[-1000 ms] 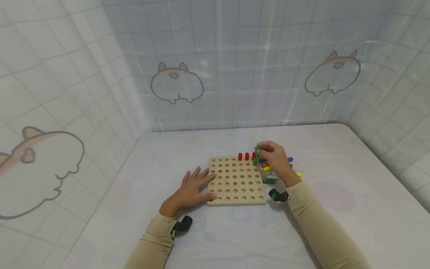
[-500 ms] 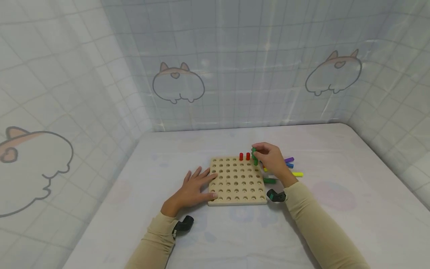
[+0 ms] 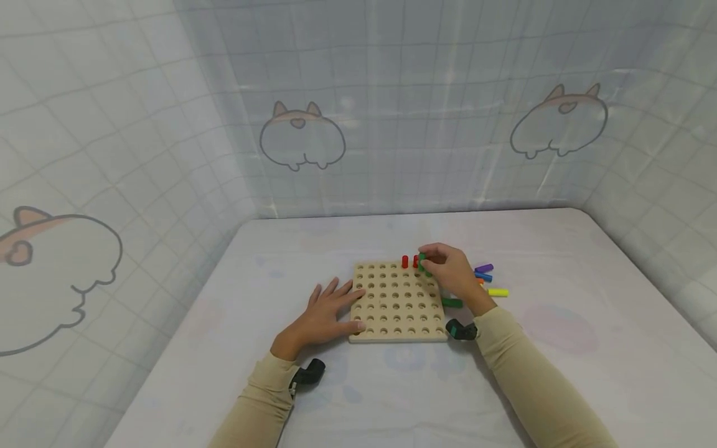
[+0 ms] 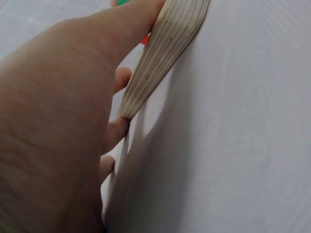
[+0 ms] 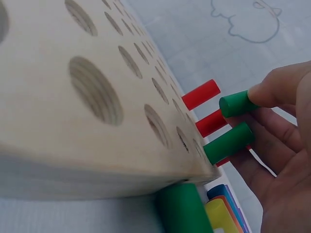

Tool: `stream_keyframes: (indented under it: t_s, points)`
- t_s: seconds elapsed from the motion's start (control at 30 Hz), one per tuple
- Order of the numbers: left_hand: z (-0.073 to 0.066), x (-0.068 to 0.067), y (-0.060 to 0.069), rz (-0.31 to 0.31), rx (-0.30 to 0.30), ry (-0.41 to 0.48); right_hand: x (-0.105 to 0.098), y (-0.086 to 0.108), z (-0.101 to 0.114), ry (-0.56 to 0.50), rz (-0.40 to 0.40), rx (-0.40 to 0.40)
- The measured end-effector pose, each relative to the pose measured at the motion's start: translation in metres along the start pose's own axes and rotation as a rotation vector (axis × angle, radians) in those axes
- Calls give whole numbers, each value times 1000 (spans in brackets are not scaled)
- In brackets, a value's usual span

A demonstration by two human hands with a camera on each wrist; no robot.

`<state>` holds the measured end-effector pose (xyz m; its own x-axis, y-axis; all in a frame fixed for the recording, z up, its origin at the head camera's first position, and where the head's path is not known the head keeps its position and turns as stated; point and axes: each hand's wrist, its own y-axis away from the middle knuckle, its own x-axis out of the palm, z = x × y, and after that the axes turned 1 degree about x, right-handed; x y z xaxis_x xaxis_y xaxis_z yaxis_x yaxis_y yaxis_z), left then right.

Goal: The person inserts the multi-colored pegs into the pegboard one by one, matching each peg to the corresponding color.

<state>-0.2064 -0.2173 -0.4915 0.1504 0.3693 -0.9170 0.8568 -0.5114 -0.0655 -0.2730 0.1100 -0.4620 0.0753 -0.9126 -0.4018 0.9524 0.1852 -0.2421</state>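
Note:
A pale wooden pegboard [image 3: 390,312] with rows of round holes lies on the table. My left hand [image 3: 319,318] rests along its left edge, fingers spread; in the left wrist view, the board's layered side [image 4: 167,51] shows beside the fingers. Between thumb and fingers, my right hand [image 3: 456,274] pinches a green peg [image 5: 238,104] above the board's far right part. Red pegs [image 5: 201,94] stand in the far row, one partly behind the fingers. Another green peg [image 5: 228,143] stands in a hole close below the held one.
Right of the board lies a loose green peg [image 3: 452,303]. Farther out are a yellow peg [image 3: 498,292], a blue peg [image 3: 483,277] and a purple peg [image 3: 484,268], with others partly hidden by my right hand. A patterned curtain [image 3: 426,155] hangs behind the table.
My right hand has moved a little left and lower with the green peg, from above the board's far right corner to near the second row. The left hand stays on the board.

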Motion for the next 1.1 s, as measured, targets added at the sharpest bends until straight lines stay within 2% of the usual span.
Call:
stream_keyframes:
  t_s: [0.4,0.6,0.9,1.1]
  points:
    - [-1,-3,-1,10,-8,-5,1,4,1,61,25,-21]
    - [1,-4,-2,11,-8,-4,2,2,4,82,24,-3]
    - [1,-1,-5,2,-17,-15,1,-3,4,124,59,2]
    - [1,0,-7,-2,-15,-13,0,-3,1,159,66,-29]
